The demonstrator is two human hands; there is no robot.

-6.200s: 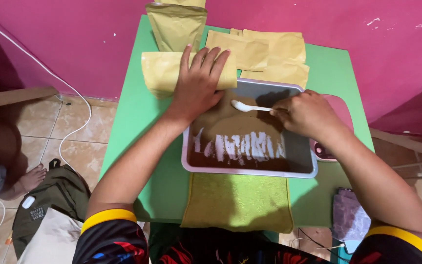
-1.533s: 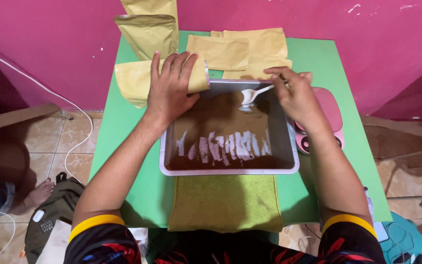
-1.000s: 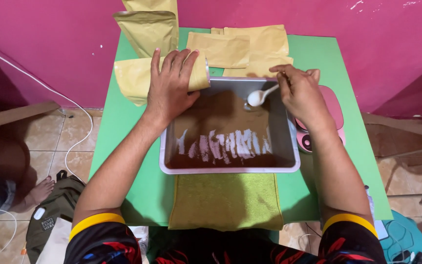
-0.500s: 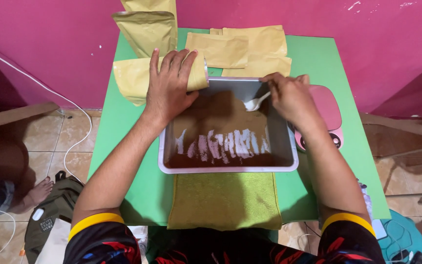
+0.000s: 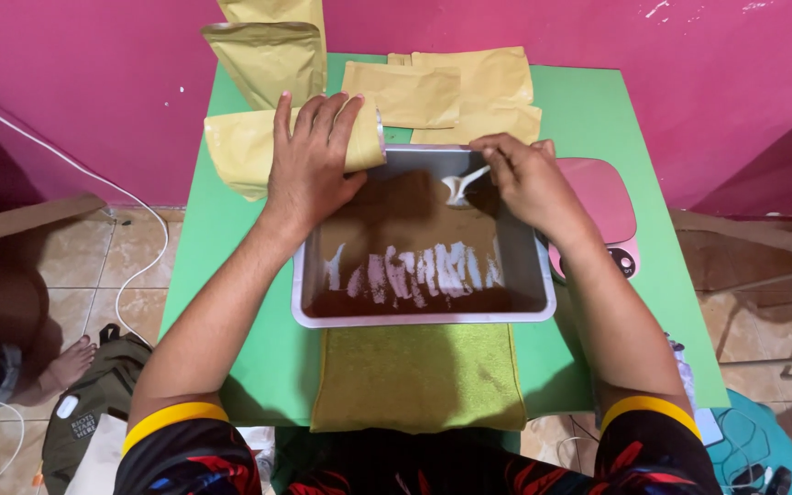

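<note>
Right now the left hand (image 5: 309, 165) is wrapped around a tan pouch (image 5: 258, 147) lying on its side at the far left corner of the metal tray (image 5: 543, 284), fingers closed over the pouch's end so its mouth sits at the tray's rim. The pouch's long axis runs left to right, its body resting on the green table (image 5: 616, 119) and its open end facing the right hand. That right hand (image 5: 529, 179) is pinched shut on a white spoon (image 5: 462, 186), held over the far part of the tray, bowl pointing left toward the pouch mouth and just beside it. Brown powder (image 5: 414, 302) lies across the tray floor, piled thickest along the near edge, with pale scraped streaks in the middle. More tan pouches (image 5: 456, 87) sit at the table's far edge, and a pink scale (image 5: 607, 197) sits just beside the tray's right side.
</note>
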